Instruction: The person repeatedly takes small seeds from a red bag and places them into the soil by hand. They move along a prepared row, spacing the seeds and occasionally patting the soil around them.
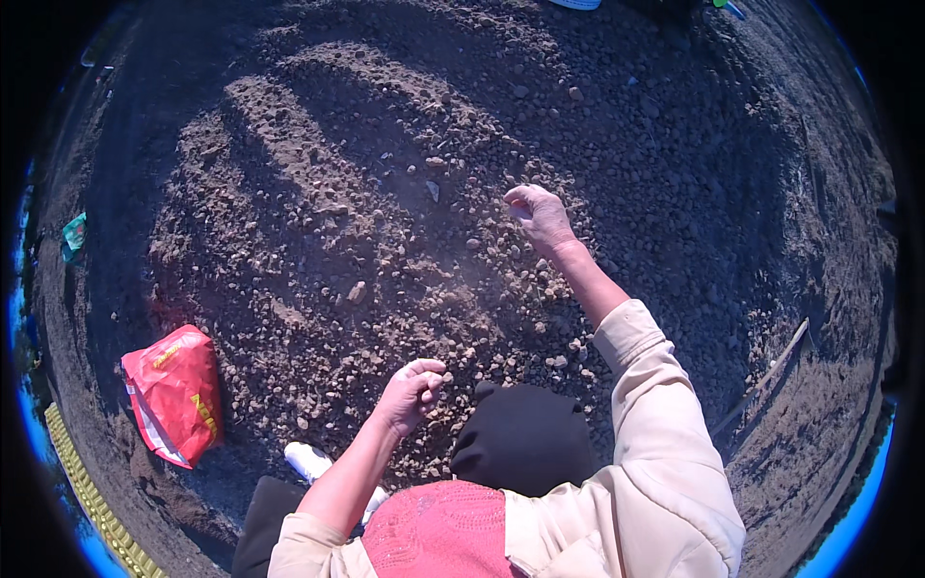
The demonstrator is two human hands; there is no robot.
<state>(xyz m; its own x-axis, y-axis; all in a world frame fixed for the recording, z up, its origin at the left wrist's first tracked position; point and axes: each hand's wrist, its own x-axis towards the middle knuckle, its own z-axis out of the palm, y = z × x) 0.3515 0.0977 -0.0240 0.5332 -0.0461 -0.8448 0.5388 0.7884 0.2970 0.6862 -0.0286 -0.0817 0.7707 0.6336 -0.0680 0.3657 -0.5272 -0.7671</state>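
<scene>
Lumpy soil with many small clods and stones (pixel 356 292) lies before me. My left hand (pixel 412 396) is low over the clods, its fingers curled with the tips near the thumb; whether something small is inside cannot be told. Farther out, my right hand (pixel 538 217) reaches over the soil with bent fingers, and its fingertips are partly turned from view, so its contents cannot be made out. A pale flat stone (pixel 432 190) lies to the left of my right hand. My knee in black trousers (pixel 524 437) is bent below it.
A red plastic bag with yellow lettering (pixel 177 397) stands on the soil at left. Farther left lies a green piece of plastic (pixel 74 237). A long wooden stick (pixel 762 376) lies at right. Part of a white container (pixel 577 3) shows at the top, and a yellow ridged edge (pixel 97 498) at lower left.
</scene>
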